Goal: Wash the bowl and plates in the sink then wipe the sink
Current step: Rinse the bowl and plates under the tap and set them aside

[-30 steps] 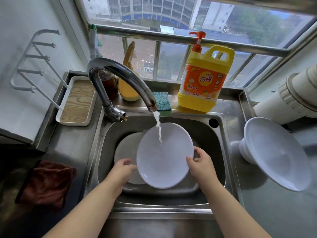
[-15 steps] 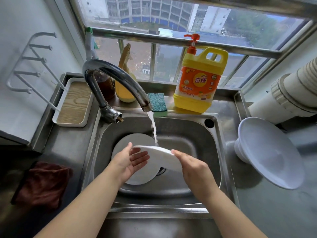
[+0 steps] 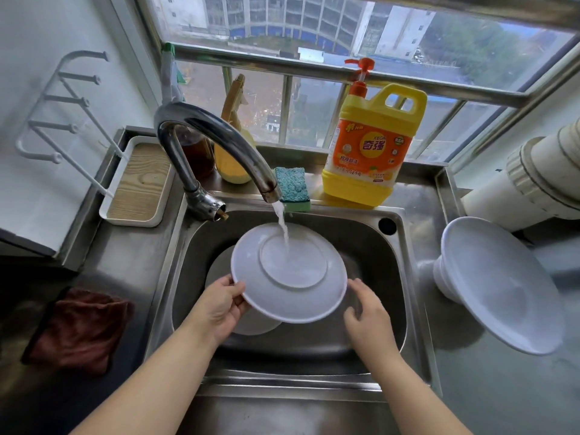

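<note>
Left hand (image 3: 219,306) pinching the lower-left rim of a white plate (image 3: 288,271), thumb on top. Plate held over the sink (image 3: 405,293), underside up, foot ring showing, glossy and wet under the tap's stream (image 3: 284,229). Second plate (image 3: 219,271) lying beneath. Right hand (image 3: 365,312) at the right rim, fingers loosely spread, perhaps just touching.

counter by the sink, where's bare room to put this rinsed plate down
Bare steel counter lies front right, between the steel sink and the tipped white footed bowl. Another patch sits left, between the wooden tray and brown cloth. The back ledge is crowded.
</note>
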A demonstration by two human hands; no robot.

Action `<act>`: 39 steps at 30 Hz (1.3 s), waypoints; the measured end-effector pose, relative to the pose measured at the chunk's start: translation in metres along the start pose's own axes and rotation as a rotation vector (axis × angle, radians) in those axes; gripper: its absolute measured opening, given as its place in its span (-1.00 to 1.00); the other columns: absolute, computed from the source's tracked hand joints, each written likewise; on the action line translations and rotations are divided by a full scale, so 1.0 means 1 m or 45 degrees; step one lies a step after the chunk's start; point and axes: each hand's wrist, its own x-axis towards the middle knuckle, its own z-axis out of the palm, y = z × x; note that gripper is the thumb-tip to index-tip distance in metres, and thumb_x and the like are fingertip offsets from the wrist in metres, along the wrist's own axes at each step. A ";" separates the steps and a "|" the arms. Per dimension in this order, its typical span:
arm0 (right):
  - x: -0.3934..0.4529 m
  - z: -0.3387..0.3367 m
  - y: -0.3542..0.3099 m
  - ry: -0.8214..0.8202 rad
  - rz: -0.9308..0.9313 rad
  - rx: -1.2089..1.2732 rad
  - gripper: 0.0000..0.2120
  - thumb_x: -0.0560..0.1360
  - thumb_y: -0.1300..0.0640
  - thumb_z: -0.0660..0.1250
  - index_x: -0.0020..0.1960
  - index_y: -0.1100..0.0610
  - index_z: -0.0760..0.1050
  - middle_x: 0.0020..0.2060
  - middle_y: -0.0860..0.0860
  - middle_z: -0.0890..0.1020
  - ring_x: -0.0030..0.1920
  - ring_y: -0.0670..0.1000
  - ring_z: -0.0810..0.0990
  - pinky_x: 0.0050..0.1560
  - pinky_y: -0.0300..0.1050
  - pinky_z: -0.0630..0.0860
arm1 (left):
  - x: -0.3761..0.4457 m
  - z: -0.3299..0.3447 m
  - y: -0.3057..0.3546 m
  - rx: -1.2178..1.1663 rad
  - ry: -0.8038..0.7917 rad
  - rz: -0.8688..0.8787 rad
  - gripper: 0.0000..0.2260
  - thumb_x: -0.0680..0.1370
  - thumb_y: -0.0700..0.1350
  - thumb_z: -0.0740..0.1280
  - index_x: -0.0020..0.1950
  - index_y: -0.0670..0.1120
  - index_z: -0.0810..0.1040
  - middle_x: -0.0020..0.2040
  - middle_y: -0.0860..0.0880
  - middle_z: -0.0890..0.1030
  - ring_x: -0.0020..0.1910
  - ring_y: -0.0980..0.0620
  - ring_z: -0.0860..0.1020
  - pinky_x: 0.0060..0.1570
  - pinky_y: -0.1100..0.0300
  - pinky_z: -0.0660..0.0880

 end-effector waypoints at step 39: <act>0.009 0.005 -0.053 0.019 0.604 1.168 -0.80 0.63 0.06 0.13 0.02 0.12 0.49 -0.06 0.06 0.61 -0.05 0.01 0.57 -0.04 -0.10 0.54 | 0.008 -0.014 -0.018 0.314 0.036 -0.189 -0.71 0.64 -0.21 0.16 0.37 -0.10 0.41 0.16 -0.14 0.57 0.11 -0.12 0.55 0.27 -0.05 0.43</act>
